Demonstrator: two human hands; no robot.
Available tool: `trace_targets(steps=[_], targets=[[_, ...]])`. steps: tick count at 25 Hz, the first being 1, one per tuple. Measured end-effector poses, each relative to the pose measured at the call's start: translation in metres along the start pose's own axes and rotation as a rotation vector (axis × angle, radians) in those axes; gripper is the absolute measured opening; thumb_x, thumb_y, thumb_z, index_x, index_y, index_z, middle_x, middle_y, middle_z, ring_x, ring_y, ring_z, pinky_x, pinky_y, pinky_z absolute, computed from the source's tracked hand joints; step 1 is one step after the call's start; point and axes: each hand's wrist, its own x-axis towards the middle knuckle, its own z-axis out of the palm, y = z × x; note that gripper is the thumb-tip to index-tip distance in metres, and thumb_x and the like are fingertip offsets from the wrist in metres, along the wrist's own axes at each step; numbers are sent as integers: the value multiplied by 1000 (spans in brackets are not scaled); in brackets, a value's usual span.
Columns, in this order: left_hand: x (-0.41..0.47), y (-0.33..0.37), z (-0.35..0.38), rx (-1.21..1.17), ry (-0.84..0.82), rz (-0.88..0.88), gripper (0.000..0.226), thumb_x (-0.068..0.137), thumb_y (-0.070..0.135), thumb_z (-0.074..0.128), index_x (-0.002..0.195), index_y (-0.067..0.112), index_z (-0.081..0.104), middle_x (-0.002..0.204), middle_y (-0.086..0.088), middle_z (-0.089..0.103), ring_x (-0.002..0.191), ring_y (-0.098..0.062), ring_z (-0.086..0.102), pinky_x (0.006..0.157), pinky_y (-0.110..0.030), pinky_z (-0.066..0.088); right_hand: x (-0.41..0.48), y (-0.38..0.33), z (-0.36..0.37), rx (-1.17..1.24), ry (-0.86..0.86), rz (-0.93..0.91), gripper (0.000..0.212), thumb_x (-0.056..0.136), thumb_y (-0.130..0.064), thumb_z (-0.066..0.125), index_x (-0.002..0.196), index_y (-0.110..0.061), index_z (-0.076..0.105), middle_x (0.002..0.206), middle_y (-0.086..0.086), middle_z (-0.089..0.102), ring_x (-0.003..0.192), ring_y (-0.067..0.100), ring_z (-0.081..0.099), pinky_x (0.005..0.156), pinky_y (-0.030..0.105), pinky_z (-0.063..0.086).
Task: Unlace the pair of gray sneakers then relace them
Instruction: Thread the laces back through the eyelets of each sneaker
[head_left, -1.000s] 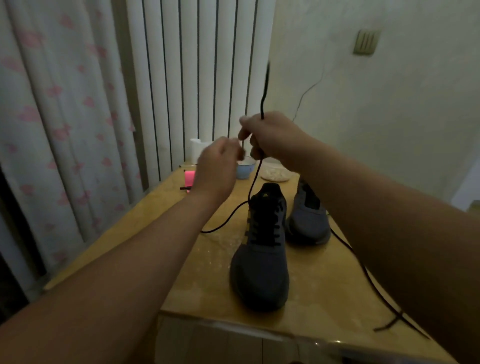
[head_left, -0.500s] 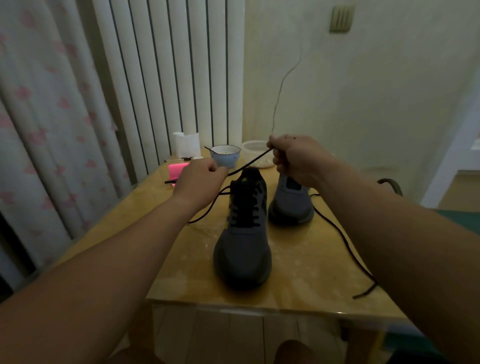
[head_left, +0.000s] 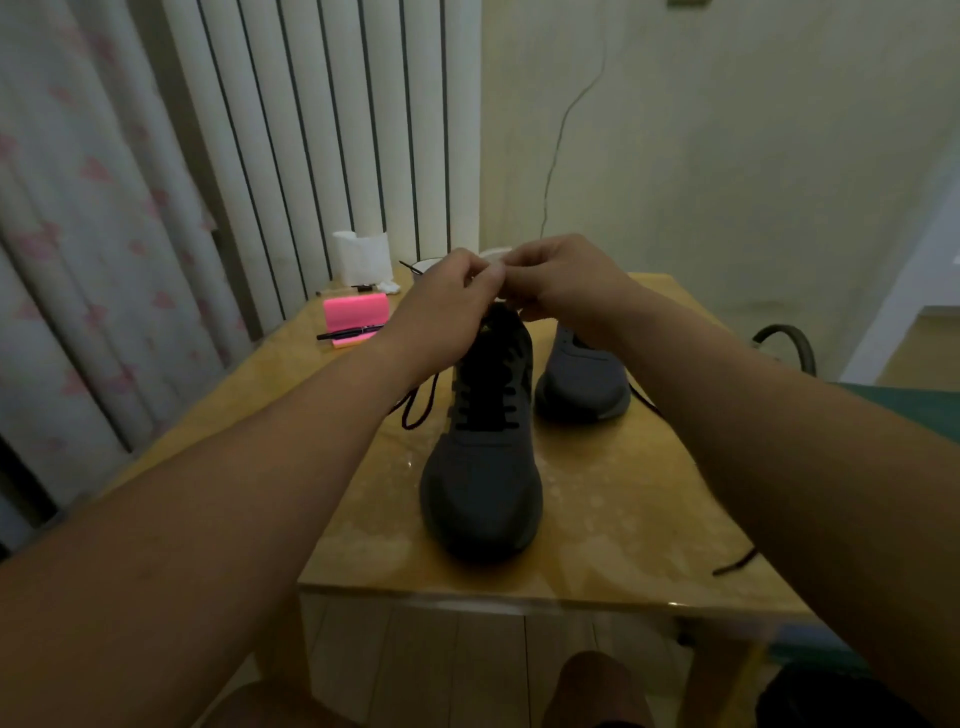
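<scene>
- Left hand (head_left: 447, 306), fingers curled, pinches the black lace (head_left: 415, 410) just above the collar of the near gray sneaker (head_left: 483, 467).
- Right hand (head_left: 561, 283) meets it fingertip to fingertip, curled on the same lace.
- Near sneaker stands upright mid-surface (head_left: 623, 493), toe toward 6 o'clock, with lace crossing its eyelets.
- One lace loop lies at the sneaker's 10 o'clock; a loose lace end (head_left: 737, 564) rests at its 4 o'clock, near the edge.
- Second gray sneaker (head_left: 582, 379) sits just beside it at 1 o'clock.
- Pink notepad (head_left: 356, 312) with a pen (head_left: 348, 332) lies at 10 o'clock, well apart.
</scene>
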Motion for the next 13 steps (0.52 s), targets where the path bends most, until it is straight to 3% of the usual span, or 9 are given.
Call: trace_targets(steps=[3, 5, 7, 9, 13], targets=[[1, -12, 1, 64, 30, 41, 19, 110, 34, 52, 108, 18, 64, 87, 5, 60, 72, -6, 53, 63, -26, 40, -2, 12, 0, 156, -12, 28, 7, 102, -12, 64, 105, -11, 70, 94, 12, 77, 82, 19, 74, 74, 29, 60], [3, -18, 4, 63, 52, 57, 19, 108, 31, 57, 100, 17, 66, 82, 5, 59, 70, -8, 52, 64, -28, 40, -5, 21, -1, 258, 36, 84, 8, 105, -14, 58, 106, -12, 66, 89, 10, 76, 79, 21, 73, 70, 32, 60], [4, -24, 6, 51, 50, 58, 18, 107, 31, 59, 101, 19, 70, 84, 5, 63, 75, -9, 57, 67, -28, 44, -11, 30, -5, 154, 53, 137, 12, 106, -19, 57, 106, -15, 68, 83, 6, 72, 73, 19, 67, 62, 28, 55], [4, -28, 7, 61, 25, 61, 18, 107, 32, 59, 107, 22, 73, 91, 4, 68, 84, -11, 64, 69, -26, 49, -17, 39, -6, 15, -17, 169, 12, 105, -24, 60, 105, -19, 71, 85, 5, 68, 73, 16, 63, 64, 27, 53], [5, -35, 9, 206, -15, 115, 16, 105, 29, 62, 109, 22, 76, 100, 8, 69, 93, -6, 64, 77, -28, 54, -20, 47, -5, 47, -106, 186, 17, 102, -30, 65, 109, -15, 70, 93, 6, 71, 81, 17, 68, 68, 28, 54]])
